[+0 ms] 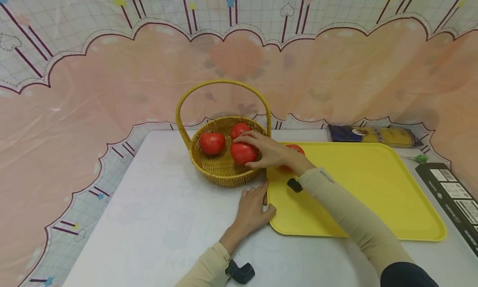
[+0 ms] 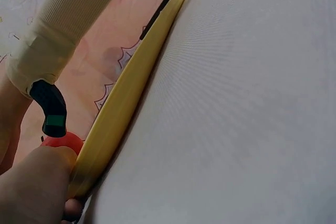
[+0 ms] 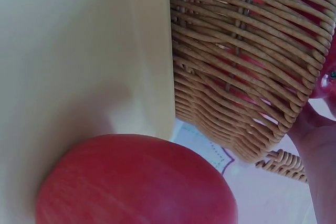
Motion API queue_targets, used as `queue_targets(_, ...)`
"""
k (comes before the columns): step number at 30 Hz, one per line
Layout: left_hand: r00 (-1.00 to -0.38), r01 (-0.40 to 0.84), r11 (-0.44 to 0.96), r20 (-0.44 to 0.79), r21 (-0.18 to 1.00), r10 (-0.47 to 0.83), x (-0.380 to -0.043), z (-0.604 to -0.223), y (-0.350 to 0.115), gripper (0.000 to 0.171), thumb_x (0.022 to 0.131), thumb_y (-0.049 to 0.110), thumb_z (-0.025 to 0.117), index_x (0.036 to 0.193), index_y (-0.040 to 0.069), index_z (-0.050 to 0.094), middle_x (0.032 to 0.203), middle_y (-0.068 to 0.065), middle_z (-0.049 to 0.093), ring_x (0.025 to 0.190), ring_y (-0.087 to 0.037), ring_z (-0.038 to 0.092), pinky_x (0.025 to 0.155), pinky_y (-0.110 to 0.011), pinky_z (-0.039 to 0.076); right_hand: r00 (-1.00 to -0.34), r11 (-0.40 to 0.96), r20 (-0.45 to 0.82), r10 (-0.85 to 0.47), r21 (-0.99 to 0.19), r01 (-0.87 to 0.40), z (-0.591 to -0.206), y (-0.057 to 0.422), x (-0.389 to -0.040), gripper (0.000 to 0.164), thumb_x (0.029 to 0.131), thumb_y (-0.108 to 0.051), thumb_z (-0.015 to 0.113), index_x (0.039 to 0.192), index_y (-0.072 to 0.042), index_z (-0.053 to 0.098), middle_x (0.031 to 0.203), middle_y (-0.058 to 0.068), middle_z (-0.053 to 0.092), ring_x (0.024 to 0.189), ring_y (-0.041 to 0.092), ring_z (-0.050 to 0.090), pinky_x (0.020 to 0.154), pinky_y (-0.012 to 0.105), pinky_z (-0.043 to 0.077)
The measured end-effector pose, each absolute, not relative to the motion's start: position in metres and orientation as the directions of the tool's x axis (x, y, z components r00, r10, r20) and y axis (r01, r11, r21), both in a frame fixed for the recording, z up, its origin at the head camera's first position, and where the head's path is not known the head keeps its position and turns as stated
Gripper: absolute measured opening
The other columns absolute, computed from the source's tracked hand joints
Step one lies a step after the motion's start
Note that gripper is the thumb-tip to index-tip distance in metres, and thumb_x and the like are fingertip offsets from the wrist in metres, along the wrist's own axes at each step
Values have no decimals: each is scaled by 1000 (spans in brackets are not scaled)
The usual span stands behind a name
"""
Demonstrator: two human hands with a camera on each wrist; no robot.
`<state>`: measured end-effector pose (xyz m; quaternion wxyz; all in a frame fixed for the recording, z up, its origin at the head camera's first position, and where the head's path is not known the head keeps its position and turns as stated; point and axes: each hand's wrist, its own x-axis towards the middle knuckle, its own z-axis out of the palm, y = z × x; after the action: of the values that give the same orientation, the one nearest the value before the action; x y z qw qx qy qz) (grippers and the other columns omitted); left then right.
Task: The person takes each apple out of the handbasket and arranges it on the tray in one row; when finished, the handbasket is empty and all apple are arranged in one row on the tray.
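The right hand grips and partly covers 1 red fruit; the left hand, partly hidden, pinches the tray.

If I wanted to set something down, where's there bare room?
The white table is bare left of the basket and left hand. The yellow tray is bare between the right sleeve and its right rim. Crowded: the basket, where the right hand grips one of three red fruits, and the tray's left end, with another fruit.
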<state>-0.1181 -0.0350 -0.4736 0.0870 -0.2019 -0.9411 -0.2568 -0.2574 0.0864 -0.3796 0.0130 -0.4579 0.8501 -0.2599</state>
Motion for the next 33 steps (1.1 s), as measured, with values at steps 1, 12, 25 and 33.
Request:
queue_targets(1,-905,422,787,264,451,334,-118,-474,-35,68,77,27,57,139,3,46,71,8,45,71,-8,39,71,-24,23,-585,448,216,-782,-459,-768,-380,87,-257,68,78,-37,71,139,-29,41,142,4,35,127,26,42,99,48,43)
queue_targets(12,-903,425,782,272,456,332,-119,-474,-35,70,76,27,57,141,3,43,69,9,43,68,-8,37,70,-24,22,-634,421,270,-725,-556,-717,-384,99,-252,71,76,-30,75,137,-31,38,140,1,34,119,24,49,94,48,47)
queue_targets(25,-899,433,780,279,451,337,-119,-474,-35,71,75,27,59,140,3,44,69,9,45,67,-7,39,69,-24,22,-666,414,343,-662,-574,-707,-387,107,-239,77,76,-34,74,141,-32,34,143,1,32,124,21,45,96,49,45)
queue_targets(33,-896,437,781,290,446,336,-119,-474,-34,70,76,27,59,140,3,44,70,9,45,68,-7,39,70,-24,22,-667,372,405,-625,-596,-711,-392,111,-237,81,75,-32,75,144,-25,33,143,4,30,124,22,44,96,49,45)
